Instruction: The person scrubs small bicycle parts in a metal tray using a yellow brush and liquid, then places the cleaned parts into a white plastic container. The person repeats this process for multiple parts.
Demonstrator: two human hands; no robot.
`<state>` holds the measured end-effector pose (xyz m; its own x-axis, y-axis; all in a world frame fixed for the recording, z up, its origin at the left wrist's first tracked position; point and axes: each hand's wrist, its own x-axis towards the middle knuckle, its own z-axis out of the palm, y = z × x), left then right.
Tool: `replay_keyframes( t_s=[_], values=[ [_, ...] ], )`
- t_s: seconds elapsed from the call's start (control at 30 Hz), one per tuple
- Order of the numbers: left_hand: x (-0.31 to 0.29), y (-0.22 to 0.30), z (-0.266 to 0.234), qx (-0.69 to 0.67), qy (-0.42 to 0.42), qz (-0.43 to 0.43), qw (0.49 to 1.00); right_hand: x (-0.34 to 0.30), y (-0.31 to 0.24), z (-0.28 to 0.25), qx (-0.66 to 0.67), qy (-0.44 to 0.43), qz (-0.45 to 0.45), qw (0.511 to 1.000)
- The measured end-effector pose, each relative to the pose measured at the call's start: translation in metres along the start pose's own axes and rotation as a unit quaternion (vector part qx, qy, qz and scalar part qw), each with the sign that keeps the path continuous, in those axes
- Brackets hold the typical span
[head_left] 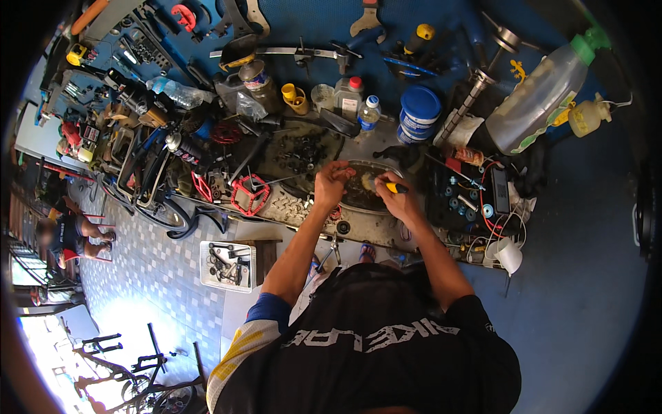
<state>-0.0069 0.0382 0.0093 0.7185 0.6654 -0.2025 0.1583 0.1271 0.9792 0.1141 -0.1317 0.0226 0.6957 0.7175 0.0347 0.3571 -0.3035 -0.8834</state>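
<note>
My right hand is closed round a small tool with a yellow and black handle; its working end is too small to make out. My left hand is a short way to the left, its fingers curled together. Whatever they may pinch is hidden. Both hands are over a shallow rounded metal pan with a dark, wet-looking inside, set on the cluttered workbench. A pale patch shows in the pan between the hands. Left of it lies a dark mat scattered with small greasy parts.
Behind the pan stand a blue tub, a small bottle and a yellow cup. A red pedal lies at left. Below the bench is a white basket of parts. A person sits far left.
</note>
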Motion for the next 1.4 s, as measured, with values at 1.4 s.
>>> replay_keyframes(
  t_s=[1.4],
  values=[
    [-0.290, -0.082, -0.200, 0.047, 0.287, -0.048, 0.956, -0.153, 0.114, 0.211, 0.076, -0.140, 0.079, 0.984]
  ],
)
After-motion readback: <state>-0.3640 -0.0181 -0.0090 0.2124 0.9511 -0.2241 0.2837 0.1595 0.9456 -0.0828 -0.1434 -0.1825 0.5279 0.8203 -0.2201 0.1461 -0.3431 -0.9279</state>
